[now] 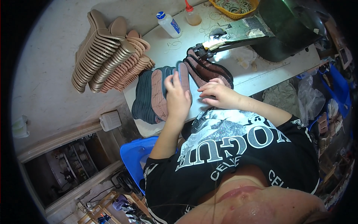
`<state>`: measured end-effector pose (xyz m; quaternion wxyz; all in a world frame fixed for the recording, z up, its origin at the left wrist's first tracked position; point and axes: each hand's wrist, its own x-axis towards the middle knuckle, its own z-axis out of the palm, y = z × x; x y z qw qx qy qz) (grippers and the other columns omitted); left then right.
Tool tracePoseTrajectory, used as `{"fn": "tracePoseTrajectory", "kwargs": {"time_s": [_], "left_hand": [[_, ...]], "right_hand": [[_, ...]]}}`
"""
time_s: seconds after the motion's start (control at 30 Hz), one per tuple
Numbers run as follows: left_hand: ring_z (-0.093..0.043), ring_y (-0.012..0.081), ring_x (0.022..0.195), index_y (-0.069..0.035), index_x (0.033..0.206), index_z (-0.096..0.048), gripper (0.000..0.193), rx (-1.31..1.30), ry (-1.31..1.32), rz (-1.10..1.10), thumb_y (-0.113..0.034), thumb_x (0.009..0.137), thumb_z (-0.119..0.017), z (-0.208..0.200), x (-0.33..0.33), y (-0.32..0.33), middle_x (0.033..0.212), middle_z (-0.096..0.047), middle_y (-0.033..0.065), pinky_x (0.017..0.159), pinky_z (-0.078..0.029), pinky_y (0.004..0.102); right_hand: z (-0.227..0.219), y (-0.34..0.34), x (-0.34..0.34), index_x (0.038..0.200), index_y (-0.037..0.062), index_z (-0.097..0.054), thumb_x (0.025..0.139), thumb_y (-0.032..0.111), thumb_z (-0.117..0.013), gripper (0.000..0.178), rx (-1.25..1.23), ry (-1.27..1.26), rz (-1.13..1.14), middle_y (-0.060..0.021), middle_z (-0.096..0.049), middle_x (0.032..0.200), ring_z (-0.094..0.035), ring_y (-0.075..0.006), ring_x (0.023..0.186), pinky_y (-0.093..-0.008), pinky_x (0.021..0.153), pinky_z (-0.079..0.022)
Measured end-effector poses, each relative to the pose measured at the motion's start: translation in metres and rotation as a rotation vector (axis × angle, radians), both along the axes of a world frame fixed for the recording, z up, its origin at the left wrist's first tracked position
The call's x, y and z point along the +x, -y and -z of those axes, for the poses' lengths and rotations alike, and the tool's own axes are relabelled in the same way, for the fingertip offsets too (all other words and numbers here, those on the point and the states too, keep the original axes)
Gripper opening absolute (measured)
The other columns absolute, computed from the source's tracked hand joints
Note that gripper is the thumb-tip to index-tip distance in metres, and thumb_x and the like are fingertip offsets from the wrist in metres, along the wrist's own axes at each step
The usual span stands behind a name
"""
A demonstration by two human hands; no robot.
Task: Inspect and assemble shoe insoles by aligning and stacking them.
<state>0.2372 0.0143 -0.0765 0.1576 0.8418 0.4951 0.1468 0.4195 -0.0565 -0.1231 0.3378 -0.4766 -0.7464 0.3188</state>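
Note:
My left hand is closed around a pinkish-brown insole that stands on its edge at the right end of a row. Beside it leans a row of dark grey-green insoles, with another pinkish-brown insole among them. My right hand hovers over the table's near edge, fingers apart and holding nothing that I can see. Just beyond it lie several brown insoles with black-bound edges, reaching to the working head of a green sewing machine.
Tall stacks of beige and pink shoe soles stand at the left. On the white table are a white bottle, a red-tipped glue bottle and a yellow basket of cords. A blue bin sits below the table's left side.

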Motion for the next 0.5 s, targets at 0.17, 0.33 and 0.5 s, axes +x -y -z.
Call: {"fn": "tracePoseTrajectory", "kwargs": {"time_s": [0.17, 0.33, 0.5], "left_hand": [[-0.051, 0.0208, 0.113, 0.002, 0.132, -0.036, 0.06, -0.472, 0.98, -0.127, -0.001, 0.08, -0.064, -0.013, -0.016, -0.008, 0.124, -0.048, 0.0135, 0.094, -0.043, 0.033], [-0.052, 0.0183, 0.11, 0.003, 0.128, -0.039, 0.049, -0.557, 1.162, -0.077, -0.003, 0.084, -0.061, -0.039, -0.006, 0.0, 0.119, -0.053, 0.0122, 0.096, -0.04, 0.0327], [-0.056, 0.0228, 0.107, 0.003, 0.126, -0.041, 0.04, -0.712, 1.36, -0.112, -0.015, 0.093, -0.053, -0.058, 0.007, -0.011, 0.117, -0.054, 0.0139, 0.095, -0.043, 0.0369]], "right_hand": [[-0.029, -0.008, -0.009, 0.11, -0.0006, -0.061, 0.085, 0.029, -0.065, 0.039, -0.104, 0.066, 0.141, -0.0151, -0.062, 0.115, -0.054, -0.0259, 0.113, -0.0403, 0.099, -0.036], [-0.039, -0.024, -0.009, 0.105, 0.0003, -0.06, 0.082, 0.019, -0.07, 0.032, -0.346, -0.61, 0.236, -0.0047, -0.062, 0.091, -0.057, -0.0087, 0.08, -0.0236, 0.073, -0.047], [-0.063, -0.026, 0.005, 0.097, 0.002, -0.055, 0.076, 0.026, -0.076, 0.038, 0.071, -0.401, 0.282, -0.0025, -0.054, 0.085, -0.053, -0.0111, 0.076, -0.0239, 0.071, -0.045]]}}
